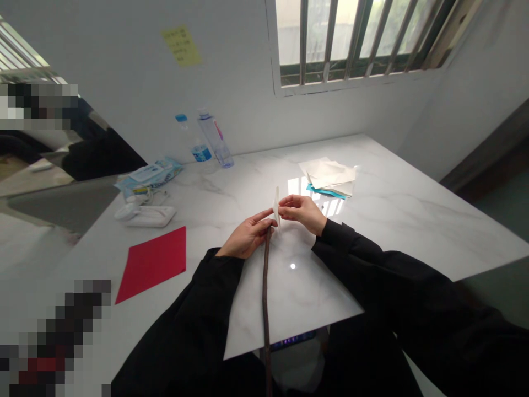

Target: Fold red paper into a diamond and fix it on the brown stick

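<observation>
Above the middle of the table, my left hand [249,234] is closed around the upper end of a thin brown stick [265,292]. The stick runs down past the table's front edge toward my lap. One finger of that hand reaches to a small cream-coloured paper piece [276,205], seen nearly edge-on at the stick's tip. My right hand [302,212] pinches this paper from the right side. Whether the paper is fixed to the stick cannot be made out.
On the marble-patterned table [413,220] lie a red sheet [155,262], a stack of cream and teal papers [328,175], a wipes pack [152,172] and a white device [149,215]. Two plastic bottles [217,140] stand by the wall. A blurred person [95,143] is at left.
</observation>
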Motion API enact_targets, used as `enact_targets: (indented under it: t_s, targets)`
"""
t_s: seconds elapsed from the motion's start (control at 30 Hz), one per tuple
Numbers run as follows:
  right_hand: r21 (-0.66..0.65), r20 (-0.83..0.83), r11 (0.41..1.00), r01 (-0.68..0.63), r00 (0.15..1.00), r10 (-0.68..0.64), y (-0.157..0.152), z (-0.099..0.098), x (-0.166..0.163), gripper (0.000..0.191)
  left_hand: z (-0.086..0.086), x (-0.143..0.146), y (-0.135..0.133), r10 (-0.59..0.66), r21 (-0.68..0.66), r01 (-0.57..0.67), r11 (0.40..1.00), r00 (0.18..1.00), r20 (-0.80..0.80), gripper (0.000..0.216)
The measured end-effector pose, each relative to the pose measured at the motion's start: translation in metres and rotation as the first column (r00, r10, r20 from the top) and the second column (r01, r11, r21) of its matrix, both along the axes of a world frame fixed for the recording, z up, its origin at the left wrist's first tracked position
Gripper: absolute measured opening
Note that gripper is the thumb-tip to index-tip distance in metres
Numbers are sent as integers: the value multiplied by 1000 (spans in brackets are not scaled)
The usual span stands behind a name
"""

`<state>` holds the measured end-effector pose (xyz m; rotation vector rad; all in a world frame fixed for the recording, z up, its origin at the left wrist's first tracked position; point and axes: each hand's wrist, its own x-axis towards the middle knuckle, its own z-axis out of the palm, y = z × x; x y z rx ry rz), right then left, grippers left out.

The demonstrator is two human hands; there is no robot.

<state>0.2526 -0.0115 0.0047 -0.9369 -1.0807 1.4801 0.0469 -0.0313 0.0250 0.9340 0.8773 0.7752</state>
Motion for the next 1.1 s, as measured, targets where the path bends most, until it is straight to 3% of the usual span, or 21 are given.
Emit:
enact_targets:
  t_s: [0.47,0.7,1.1]
  targets:
    - [-35,-75,999,-13,997,10,-1,3,1,47,-1,0,0,-22,57,21,998,1000,12,58]
    - [-89,-161,994,-70,985,55,-2,9,4,43,2,6,-2,3,194,0,981,1000,-18,57]
    - [-108,-234,991,-74,971,47,0,7,8,42,-1,6,-2,-119,225,135,965,989,-85,75]
